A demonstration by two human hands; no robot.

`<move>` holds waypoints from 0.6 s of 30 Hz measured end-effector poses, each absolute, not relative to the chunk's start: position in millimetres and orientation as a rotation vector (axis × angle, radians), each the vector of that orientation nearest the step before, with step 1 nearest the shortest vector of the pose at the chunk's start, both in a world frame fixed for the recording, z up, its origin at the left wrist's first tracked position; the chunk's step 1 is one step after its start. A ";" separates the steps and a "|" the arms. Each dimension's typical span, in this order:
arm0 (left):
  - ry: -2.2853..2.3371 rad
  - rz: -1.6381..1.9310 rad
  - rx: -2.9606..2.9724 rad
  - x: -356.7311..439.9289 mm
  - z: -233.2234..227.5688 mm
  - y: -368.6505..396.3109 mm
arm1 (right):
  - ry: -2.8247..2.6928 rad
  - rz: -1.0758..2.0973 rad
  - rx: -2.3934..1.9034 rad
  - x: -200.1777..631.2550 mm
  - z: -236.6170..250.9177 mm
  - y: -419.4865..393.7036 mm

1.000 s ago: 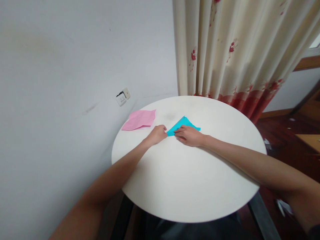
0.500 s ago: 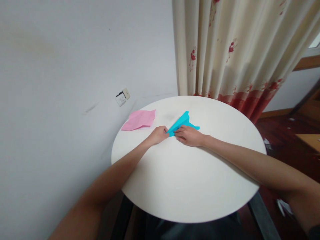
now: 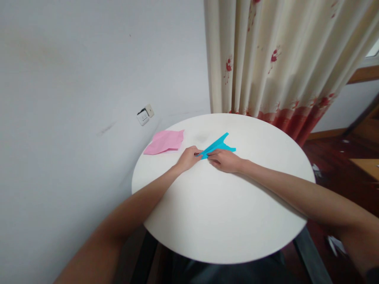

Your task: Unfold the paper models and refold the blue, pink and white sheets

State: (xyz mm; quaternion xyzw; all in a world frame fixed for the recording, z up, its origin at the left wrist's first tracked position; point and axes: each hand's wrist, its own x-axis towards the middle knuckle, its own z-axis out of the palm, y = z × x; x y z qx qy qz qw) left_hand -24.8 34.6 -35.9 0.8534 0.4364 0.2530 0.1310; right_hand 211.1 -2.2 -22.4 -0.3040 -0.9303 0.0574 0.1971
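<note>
A blue sheet of folded paper lies on the round white table, narrow at its left end and wider toward the right, with uneven far edges. My left hand pinches the narrow left tip between thumb and fingers. Against the near side of the sheet rests my right hand, its fingers together and pressing the paper near the narrow end. Part of the blue paper is hidden under the right fingers. Left of my hands lies a pink sheet of paper, touched by neither hand.
The round white table meets the wall along its back left edge. A wall socket sits above the pink paper. Behind the table hangs a cream curtain with red flowers. Scraps lie on the dark red floor at right.
The upper flap of the blue paper has swung down toward the right and looks narrower. My left hand has shifted slightly right with the tip. My right hand has barely moved.
</note>
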 end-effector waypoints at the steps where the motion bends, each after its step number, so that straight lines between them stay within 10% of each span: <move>1: 1.256 0.735 2.478 -24.9 -37.0 35.5 | -2.600 0.163 -0.859 211.3 -22.8 -1.9; 18: 1.344 0.500 2.621 -17.3 -23.3 21.6 | -2.559 0.164 -0.895 209.4 -18.8 -3.5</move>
